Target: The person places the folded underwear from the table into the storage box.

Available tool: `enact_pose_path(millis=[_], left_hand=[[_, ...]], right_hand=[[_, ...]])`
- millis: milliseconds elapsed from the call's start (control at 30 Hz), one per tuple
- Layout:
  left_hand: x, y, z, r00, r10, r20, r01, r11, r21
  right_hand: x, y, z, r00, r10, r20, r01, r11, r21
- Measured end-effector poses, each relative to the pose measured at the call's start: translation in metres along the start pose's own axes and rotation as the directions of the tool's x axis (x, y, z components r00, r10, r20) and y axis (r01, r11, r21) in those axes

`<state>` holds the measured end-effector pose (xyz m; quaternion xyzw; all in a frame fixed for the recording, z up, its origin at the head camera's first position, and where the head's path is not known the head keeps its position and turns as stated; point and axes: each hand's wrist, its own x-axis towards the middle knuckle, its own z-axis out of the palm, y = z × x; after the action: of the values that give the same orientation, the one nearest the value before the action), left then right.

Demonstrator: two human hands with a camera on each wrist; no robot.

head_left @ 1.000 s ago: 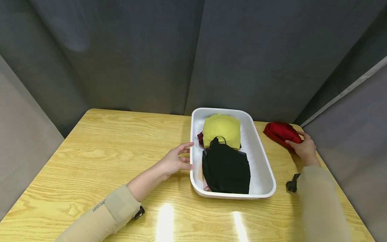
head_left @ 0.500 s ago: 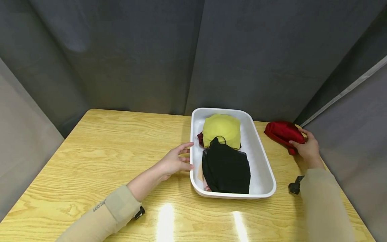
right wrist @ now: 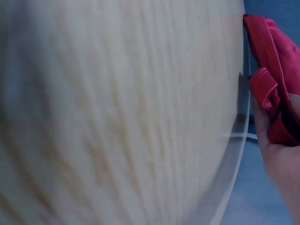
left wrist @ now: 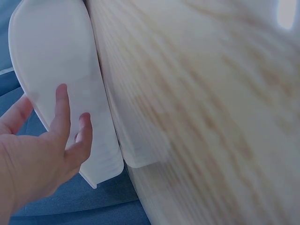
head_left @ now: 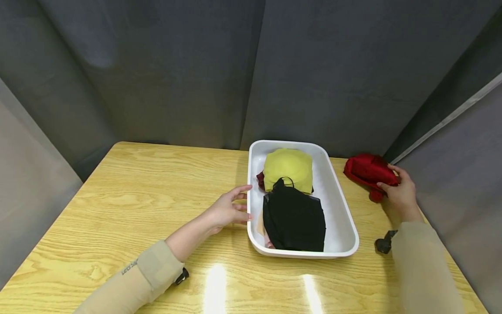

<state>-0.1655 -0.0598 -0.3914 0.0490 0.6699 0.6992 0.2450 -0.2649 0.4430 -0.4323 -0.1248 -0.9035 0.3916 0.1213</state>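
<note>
My right hand [head_left: 404, 196] grips a bundle of shiny red cloth [head_left: 370, 170] near the table's back right corner. A loose flap of the cloth [right wrist: 269, 51] hangs out beside the thumb in the right wrist view; what kind of garment it is cannot be made out. With fingers spread, my left hand [head_left: 224, 211] rests against the left side of a white plastic tub [head_left: 341, 218]. Its fingertips [left wrist: 61, 91] lie along the tub's outer wall in the left wrist view. Inside the tub are a folded yellow garment [head_left: 288, 168] and, nearer me, a folded black garment [head_left: 296, 222] with thin straps.
Dark red fabric [head_left: 260, 179] peeks out under the yellow garment, and pale pink fabric [head_left: 268, 240] beside the black one. The wooden table [head_left: 137, 205] stretches left of the tub. A grey curtain [head_left: 176, 87] hangs behind the back edge.
My right hand has shifted slightly to the right with the red cloth, which is more bunched and shows a dangling flap. The left hand and the tub stay practically in place.
</note>
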Motion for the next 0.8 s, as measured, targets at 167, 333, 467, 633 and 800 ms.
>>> enact_pose_path(millis=[167,333,467,633,800], left_hand=[[0.001,-0.001,0.0,1.0,0.005,0.009,-0.005,1.0,-0.007],[0.001,-0.002,0.0,1.0,0.007,0.017,-0.007,1.0,-0.014],[0.001,-0.001,0.001,1.0,0.007,0.015,-0.007,1.0,-0.016],[0.0,0.0,0.001,1.0,0.007,0.014,-0.007,1.0,-0.015],[0.001,0.0,0.0,1.0,0.009,0.014,-0.009,1.0,-0.017]], right_hand=[[-0.004,-0.003,-0.004,1.0,-0.018,-0.011,0.018,1.0,0.006],[-0.007,-0.003,-0.01,0.999,-0.028,-0.018,0.028,1.0,0.013],[-0.008,-0.003,-0.016,0.998,-0.062,-0.029,0.063,0.997,0.036],[-0.011,-0.014,-0.023,0.998,-0.063,-0.025,0.065,0.994,0.086],[-0.013,-0.021,-0.027,0.996,-0.083,-0.035,0.086,0.988,0.126]])
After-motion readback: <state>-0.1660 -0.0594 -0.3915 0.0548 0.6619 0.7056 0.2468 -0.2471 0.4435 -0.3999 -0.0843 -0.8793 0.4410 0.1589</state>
